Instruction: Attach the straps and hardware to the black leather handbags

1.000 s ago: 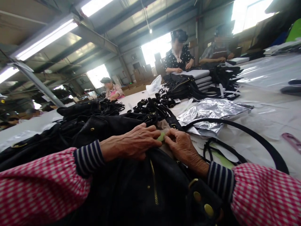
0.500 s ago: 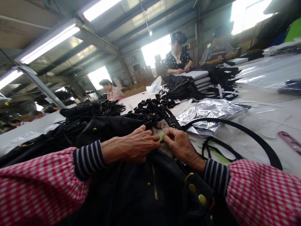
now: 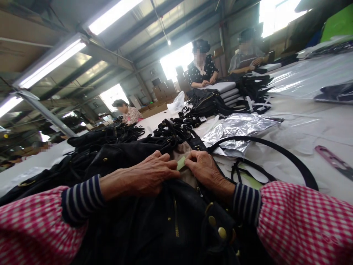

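A black bag (image 3: 143, 224) with brass zip and studs lies in front of me, its mouth open on a beige lining (image 3: 180, 149). At that mouth, a small pale green slip (image 3: 181, 163) is pinched between the thumb and fingers of my right hand (image 3: 205, 169). My left hand (image 3: 146, 173) is closed over the bag's edge, its fingertips close to the slip's left end; its thumb is mostly hidden. A black strap (image 3: 264, 140) arches out to the right of the bag.
Silver foil packaging (image 3: 239, 130) and a pink-handled cutter (image 3: 331, 158) lie on the white table (image 3: 298, 110). More black bags (image 3: 102, 132) are heaped at left, with stacked ones (image 3: 204, 101) further back. Co-workers, one in a dotted top (image 3: 202, 71), sit across the table.
The view has shifted, so the scene sits further left. My left fingertips have drawn back a little from the green slip, baring more of it. My right hand still pinches it.
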`<state>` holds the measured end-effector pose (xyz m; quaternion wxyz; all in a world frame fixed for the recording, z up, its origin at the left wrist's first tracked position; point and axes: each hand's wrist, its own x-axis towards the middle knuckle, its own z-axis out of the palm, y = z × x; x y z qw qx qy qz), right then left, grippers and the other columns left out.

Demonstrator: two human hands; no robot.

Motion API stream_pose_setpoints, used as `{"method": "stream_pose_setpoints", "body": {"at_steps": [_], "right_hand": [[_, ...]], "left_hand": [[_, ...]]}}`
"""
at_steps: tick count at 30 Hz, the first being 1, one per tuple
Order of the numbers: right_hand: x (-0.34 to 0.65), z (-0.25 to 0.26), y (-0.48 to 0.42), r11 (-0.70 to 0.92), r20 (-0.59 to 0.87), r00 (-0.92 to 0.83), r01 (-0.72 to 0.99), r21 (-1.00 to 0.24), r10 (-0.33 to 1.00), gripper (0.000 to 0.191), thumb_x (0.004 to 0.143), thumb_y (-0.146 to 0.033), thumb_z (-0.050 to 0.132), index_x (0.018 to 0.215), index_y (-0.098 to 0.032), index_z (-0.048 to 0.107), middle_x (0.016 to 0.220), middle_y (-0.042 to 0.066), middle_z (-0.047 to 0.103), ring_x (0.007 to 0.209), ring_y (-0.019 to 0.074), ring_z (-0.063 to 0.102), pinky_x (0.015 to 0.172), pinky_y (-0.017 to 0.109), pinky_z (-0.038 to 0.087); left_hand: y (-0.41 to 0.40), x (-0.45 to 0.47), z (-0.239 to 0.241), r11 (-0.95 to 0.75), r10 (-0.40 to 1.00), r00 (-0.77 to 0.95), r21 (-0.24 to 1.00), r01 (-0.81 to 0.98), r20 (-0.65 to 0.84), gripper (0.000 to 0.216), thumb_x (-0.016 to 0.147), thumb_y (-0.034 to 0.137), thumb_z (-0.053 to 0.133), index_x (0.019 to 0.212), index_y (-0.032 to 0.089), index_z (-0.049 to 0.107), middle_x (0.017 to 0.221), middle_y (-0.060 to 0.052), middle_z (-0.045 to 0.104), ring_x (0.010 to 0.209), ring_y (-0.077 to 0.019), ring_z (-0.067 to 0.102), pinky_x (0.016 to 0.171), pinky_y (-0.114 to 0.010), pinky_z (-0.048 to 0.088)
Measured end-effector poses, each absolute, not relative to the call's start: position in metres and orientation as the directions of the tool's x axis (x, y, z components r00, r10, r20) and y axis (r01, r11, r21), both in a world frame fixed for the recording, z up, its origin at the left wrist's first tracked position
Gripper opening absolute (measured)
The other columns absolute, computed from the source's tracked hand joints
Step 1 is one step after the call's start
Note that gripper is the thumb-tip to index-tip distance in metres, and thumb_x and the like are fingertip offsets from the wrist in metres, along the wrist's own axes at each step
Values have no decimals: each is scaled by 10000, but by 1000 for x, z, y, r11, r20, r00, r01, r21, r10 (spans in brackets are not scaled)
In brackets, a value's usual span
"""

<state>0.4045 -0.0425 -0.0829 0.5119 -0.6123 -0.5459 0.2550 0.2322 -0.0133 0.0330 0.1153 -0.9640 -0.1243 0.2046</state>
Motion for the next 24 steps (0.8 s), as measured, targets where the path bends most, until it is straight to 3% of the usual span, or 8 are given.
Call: {"method": "stream_pose_setpoints", "body": {"at_steps": [7,11,18,22,24], "right_hand": [[408,-78,-37,108,238,213,489,-866,947,144,720,-207,607,582,-183,636,584,-3,599,594,138,537,558,257,326],[413,-71,-35,107,200,152,470,-876,968,162,697,-192,605,536,-178,606,541,-13,548,529,117,479,502,252,284],[407,-62,-33,136,156,36,323,-937,987,153,675,-160,607,521,-162,604,481,-9,554,444,104,470,433,231,264],[401,-64,-28,15,20,51,92,-996,998,186,701,-185,575,517,-183,555,429,-24,525,363,99,430,382,217,275],[401,-65,-28,-39,-40,-3,62,-997,999,214,715,-204,571,504,-190,541,414,-20,517,347,104,423,372,221,287]], "left_hand": [[-14,211,15,-920,306,933,-312,237,-192,276,882,99,559,1091,272,610,1125,-6,646,998,-221,493,904,-417,301],[-13,213,19,-907,285,946,-364,214,-154,316,888,68,543,1116,276,605,1227,-23,601,1061,-232,477,926,-423,300],[-10,223,31,-907,276,941,-376,188,-195,259,862,44,563,1003,254,619,1086,-15,623,995,-224,470,892,-404,315],[-11,222,30,-908,269,947,-375,188,-178,215,885,69,573,992,249,626,1072,-13,639,974,-217,476,905,-404,319],[-12,222,31,-909,258,952,-377,181,-166,184,904,88,573,979,246,627,1041,-11,654,962,-213,486,920,-407,317]]}}
